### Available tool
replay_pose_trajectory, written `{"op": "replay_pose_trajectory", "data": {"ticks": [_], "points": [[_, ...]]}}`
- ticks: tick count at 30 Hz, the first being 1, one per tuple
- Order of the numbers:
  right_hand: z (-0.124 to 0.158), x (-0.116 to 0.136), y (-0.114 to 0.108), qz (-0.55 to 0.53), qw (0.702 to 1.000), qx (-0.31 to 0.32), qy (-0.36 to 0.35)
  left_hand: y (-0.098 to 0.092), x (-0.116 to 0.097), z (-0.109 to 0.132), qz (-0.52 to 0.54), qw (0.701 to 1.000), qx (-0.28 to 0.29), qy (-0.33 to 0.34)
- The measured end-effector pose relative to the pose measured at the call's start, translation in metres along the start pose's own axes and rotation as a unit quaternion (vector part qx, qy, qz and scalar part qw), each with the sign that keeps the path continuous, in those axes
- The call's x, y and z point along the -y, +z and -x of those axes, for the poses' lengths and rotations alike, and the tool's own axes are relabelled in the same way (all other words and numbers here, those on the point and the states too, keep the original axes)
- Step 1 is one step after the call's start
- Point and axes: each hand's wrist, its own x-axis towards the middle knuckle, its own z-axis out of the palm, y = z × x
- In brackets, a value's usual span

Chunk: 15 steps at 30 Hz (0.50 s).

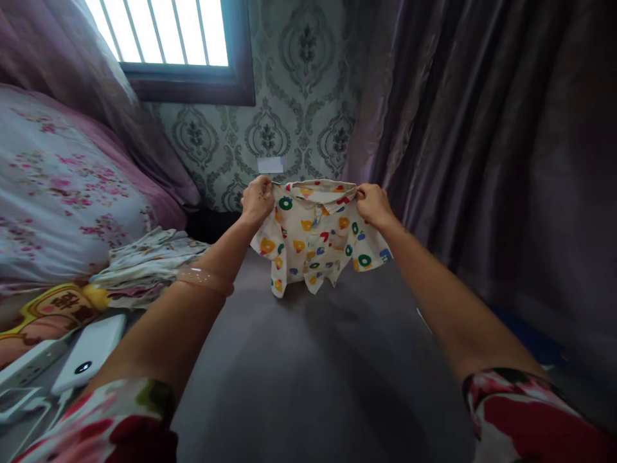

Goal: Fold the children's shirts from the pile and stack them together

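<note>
A small white short-sleeved shirt [313, 238] with a collar and colourful printed shapes hangs stretched between my two hands, above the grey surface [308, 379]. My left hand [258, 198] pinches it at the left shoulder, beside the collar. At the opposite shoulder, my right hand [374, 203] is closed on the cloth. The collar is uppermost and the hem dangles in loose points. Both arms reach forward at full stretch, and a clear bangle [205, 278] circles my left forearm.
On the left lie folded clothes [144, 257], a yellow cartoon-print item [58, 305], a white power bank [91, 350], a power strip [31, 370] with cables, and floral bedding [72, 186]. Purple curtains [448, 128] hang on the right; a barred window [164, 32] is behind.
</note>
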Motion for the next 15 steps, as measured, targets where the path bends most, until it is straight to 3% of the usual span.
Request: {"op": "replay_pose_trajectory", "data": {"ticks": [4,8,12,15], "points": [[0.007,0.006,0.000,0.030,0.998,-0.027,0.043,0.005,-0.014,0.007,-0.017,1.000,-0.026,-0.003],[0.018,0.017,-0.006,0.052,0.994,-0.067,0.062,0.007,-0.026,0.016,-0.072,0.993,-0.097,-0.007],[0.028,0.023,-0.019,0.100,0.986,-0.130,0.015,-0.003,-0.030,0.027,-0.120,0.974,-0.180,0.072],[0.037,0.022,-0.033,0.156,0.969,-0.184,-0.055,-0.020,-0.027,0.037,-0.132,0.958,-0.212,0.139]]}}
